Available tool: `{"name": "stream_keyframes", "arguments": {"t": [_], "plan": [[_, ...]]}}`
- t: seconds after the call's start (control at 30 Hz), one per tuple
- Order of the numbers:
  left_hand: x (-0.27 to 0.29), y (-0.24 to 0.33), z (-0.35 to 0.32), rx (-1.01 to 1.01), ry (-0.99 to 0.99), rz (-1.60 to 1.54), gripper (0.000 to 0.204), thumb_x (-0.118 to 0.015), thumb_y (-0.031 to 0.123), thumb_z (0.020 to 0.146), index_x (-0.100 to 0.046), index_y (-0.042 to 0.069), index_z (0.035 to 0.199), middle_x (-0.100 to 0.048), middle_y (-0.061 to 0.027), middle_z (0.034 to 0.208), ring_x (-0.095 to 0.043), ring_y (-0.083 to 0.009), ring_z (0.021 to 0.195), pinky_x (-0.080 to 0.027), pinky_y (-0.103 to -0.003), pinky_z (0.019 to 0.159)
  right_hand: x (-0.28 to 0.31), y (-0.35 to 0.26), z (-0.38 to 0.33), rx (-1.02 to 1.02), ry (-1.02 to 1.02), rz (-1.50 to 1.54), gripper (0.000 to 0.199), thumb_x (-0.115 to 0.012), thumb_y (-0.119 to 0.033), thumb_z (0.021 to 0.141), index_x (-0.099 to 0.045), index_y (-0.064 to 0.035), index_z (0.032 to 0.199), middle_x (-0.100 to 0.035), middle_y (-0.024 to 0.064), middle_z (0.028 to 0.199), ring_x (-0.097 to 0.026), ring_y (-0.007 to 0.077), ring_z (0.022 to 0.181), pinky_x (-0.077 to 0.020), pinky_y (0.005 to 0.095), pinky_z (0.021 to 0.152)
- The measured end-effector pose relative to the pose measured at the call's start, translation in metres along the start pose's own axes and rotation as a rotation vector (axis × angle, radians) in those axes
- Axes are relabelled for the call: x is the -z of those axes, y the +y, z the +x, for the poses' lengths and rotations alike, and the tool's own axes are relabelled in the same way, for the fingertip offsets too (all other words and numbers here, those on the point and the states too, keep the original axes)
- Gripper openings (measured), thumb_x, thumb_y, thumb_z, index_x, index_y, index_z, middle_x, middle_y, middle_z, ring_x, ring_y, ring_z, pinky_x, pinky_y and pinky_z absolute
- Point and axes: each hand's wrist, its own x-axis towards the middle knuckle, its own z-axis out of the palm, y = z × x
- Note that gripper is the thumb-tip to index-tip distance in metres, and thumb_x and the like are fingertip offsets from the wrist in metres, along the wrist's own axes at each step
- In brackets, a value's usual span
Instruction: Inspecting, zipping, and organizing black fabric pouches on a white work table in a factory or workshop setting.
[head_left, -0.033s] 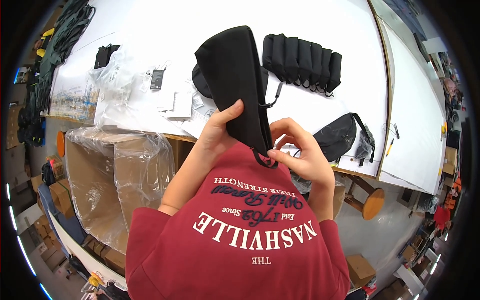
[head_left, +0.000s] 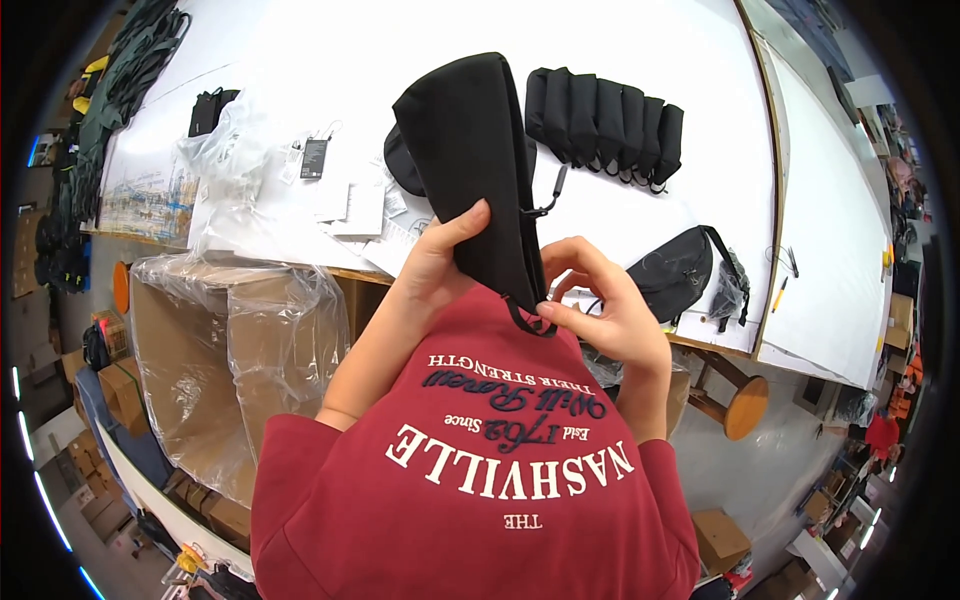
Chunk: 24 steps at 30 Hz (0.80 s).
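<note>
A long black fabric pouch [head_left: 455, 140] stands up in front of me above the table's near edge. Along its right side runs a zipper opening, and a cord zipper pull [head_left: 553, 192] sticks out from there. My left hand [head_left: 438, 262] grips the pouch low on its left side, thumb across the front and the other fingers hidden behind. At the lower right corner my right hand [head_left: 605, 305] pinches the edge between thumb and forefinger, beside a small black strap loop [head_left: 523, 320] hanging from the bottom end. Another black item [head_left: 400, 165] lies partly hidden behind the pouch.
Several similar black pouches [head_left: 600, 115] lie in a row on the white table [head_left: 330, 60]. A black waist bag [head_left: 672, 275] sits at the right. Left are clear plastic bags [head_left: 235, 165], tags and papers. A plastic-lined carton [head_left: 185, 340] stands below the near edge; a wooden stool [head_left: 745, 408] is right.
The pouch and both hands have shifted very slightly to the right. Both grips look the same.
</note>
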Motion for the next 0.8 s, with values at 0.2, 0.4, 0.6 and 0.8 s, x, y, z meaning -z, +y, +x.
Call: {"name": "stream_keyframes", "arguments": {"t": [0.2,0.4,0.6,0.8], "plan": [[-0.043,0.01,-0.005,-0.065,0.138,0.239,0.031,-0.066,0.017,0.088,-0.057,0.001,0.113,-0.064,-0.0063,0.101,-0.063,-0.0148,0.092,-0.053,-0.029,0.08,0.007,-0.025,0.014,0.33,0.428,-0.396,0.03,-0.07,-0.002,0.076,-0.06,-0.0039,0.104,-0.058,0.0075,0.115,-0.062,0.013,0.077,-0.0485,0.0249,0.062],[-0.05,0.01,-0.003,-0.083,0.182,0.296,0.032,-0.067,0.019,0.087,-0.058,0.001,0.111,-0.064,-0.0069,0.099,-0.064,-0.0143,0.088,-0.053,-0.027,0.075,0.002,-0.027,0.031,0.469,0.446,-0.903,0.013,-0.07,-0.007,0.076,-0.061,-0.0076,0.085,-0.057,0.0019,0.07,-0.058,0.0191,0.061,-0.0448,0.0297,0.052],[-0.017,0.028,0.011,0.026,0.062,-0.094,0.032,-0.057,0.029,0.094,-0.06,-0.001,0.106,-0.066,-0.0119,0.094,-0.065,-0.0219,0.082,-0.056,-0.035,0.071,-0.011,-0.028,0.022,0.346,0.134,-0.64,0.014,-0.069,0.004,0.071,-0.064,-0.0032,0.082,-0.061,0.0048,0.071,-0.055,0.0147,0.056,-0.0427,0.0258,0.051],[-0.023,0.026,0.011,0.036,0.072,-0.143,0.039,-0.05,0.032,0.097,-0.059,-0.005,0.107,-0.064,-0.0133,0.09,-0.06,-0.0245,0.075,-0.055,-0.04,0.071,-0.014,-0.035,0.022,0.276,0.179,-0.555,0.009,-0.069,-0.002,0.075,-0.065,-0.0054,0.082,-0.06,0.0035,0.07,-0.058,0.0172,0.058,-0.0453,0.0281,0.051]]}}
